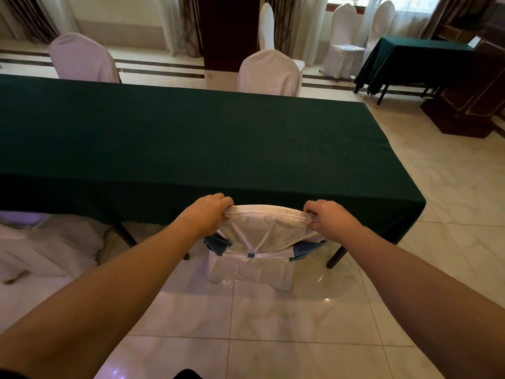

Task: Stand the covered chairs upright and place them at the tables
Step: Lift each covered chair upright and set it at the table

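A chair in a white cover with a blue sash [262,236] stands upright against the near edge of a long table draped in dark green cloth [191,138]. My left hand [207,214] grips the left top corner of its backrest. My right hand [328,217] pinches the right top corner. The seat is hidden under the table. At the lower left another white-covered chair [46,247] lies on the floor, partly under the tablecloth.
Two covered chairs [82,58] [269,71] stand at the table's far side. More white chairs [344,36] stand by the curtained window. A smaller green table [418,61] and a dark wooden cabinet [470,105] are at the right. Tiled floor surrounds me.
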Demonstrator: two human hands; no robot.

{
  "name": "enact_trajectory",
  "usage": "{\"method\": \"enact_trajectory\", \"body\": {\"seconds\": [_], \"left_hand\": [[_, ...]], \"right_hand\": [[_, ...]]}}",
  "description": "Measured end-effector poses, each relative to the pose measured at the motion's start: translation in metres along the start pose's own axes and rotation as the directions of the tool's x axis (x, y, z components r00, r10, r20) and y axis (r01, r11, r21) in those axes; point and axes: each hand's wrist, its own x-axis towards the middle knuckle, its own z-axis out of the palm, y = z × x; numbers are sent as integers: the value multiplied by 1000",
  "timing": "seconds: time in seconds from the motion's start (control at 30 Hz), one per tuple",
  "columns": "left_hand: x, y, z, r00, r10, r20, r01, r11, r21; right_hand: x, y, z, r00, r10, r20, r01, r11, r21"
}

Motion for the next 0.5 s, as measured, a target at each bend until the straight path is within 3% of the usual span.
{"method": "enact_trajectory", "body": {"seconds": [0.2, 0.5], "left_hand": [[-2, -3, 10, 996, -82, -36, 78, 992, -100], [-1, 3, 12, 995, -95, -38, 89, 988, -122]], "right_hand": [[2, -13, 1, 999, -45, 1, 45, 999, 15], [4, -10, 1, 998, -63, -17, 63, 998, 5]]}}
